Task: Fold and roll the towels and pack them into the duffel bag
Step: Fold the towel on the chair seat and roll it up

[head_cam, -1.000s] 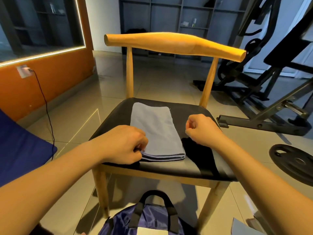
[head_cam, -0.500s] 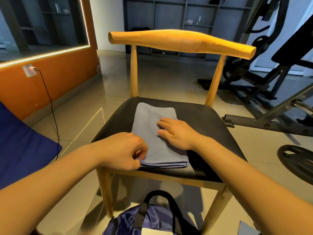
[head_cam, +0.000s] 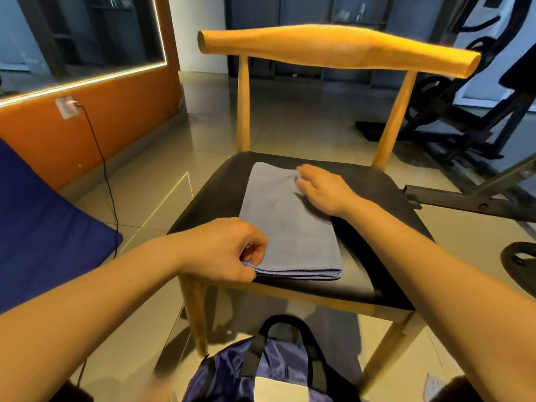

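While your left hand (head_cam: 229, 250) pinches the near left corner of the towel (head_cam: 290, 227), thumb and curled fingers are clamped on the stacked grey layers right at the seat's front edge. Your right hand (head_cam: 322, 190) is flat on the far end of the cloth, fingers straight and a little spread, palm down, gripping nothing. The towel lies folded into a long strip, running front to back across the black seat of the wooden chair (head_cam: 385, 187), with its layered edges facing you.

Down at your feet, the blue duffel bag (head_cam: 261, 372) sits on the tiled floor (head_cam: 162, 198) just in front of the chair, black handles arching up, well below the towel and apart from it. A dark blue cushion (head_cam: 43, 227) fills your left side, and a black weight plate (head_cam: 519, 265) lies on the floor off to your right.
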Available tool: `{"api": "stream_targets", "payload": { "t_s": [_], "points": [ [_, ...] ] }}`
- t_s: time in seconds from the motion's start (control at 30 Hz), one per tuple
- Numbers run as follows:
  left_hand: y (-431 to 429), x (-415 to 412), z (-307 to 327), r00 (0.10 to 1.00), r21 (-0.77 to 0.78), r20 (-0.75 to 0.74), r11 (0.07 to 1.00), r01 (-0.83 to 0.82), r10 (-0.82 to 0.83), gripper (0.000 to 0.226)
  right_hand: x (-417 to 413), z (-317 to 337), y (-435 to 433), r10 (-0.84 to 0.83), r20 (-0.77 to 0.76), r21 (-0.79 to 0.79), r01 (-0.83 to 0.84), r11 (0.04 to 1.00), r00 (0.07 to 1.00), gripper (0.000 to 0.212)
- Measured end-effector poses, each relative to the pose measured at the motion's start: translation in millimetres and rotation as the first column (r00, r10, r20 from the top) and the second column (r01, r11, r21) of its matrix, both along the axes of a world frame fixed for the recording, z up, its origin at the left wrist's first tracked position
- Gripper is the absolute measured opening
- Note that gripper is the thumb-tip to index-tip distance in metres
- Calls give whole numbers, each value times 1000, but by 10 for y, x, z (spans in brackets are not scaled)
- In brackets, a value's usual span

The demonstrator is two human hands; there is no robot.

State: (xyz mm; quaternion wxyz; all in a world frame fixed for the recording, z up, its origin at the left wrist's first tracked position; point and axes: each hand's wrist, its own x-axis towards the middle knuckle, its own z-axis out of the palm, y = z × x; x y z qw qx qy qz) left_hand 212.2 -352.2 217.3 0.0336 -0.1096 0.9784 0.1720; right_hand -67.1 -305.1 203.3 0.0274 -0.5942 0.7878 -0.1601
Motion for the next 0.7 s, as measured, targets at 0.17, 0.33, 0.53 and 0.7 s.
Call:
{"api": "stream_targets", "payload": {
  "t_s": [0.17,0.33,0.53,0.7],
  "points": [
    [27,8,4,1000,-26,-18,1000,-12,12,13,403,-106,157,153,-27,227,-144,963,988,53],
    [85,57,-67,998,-168,-61,985,-32,22,28,401,-20,465,51,-71,50,-47,998,996,43],
    [66,225,-184,974,-212,-229,976,-52,2,31,811,74,1188,268,-6,-88,-268,959,963,23],
    [92,331,-243,953,-160,-301,984,-76,24,19,981,57,1511,254,-11,-52,-254,966,967,25]
  ]
}}
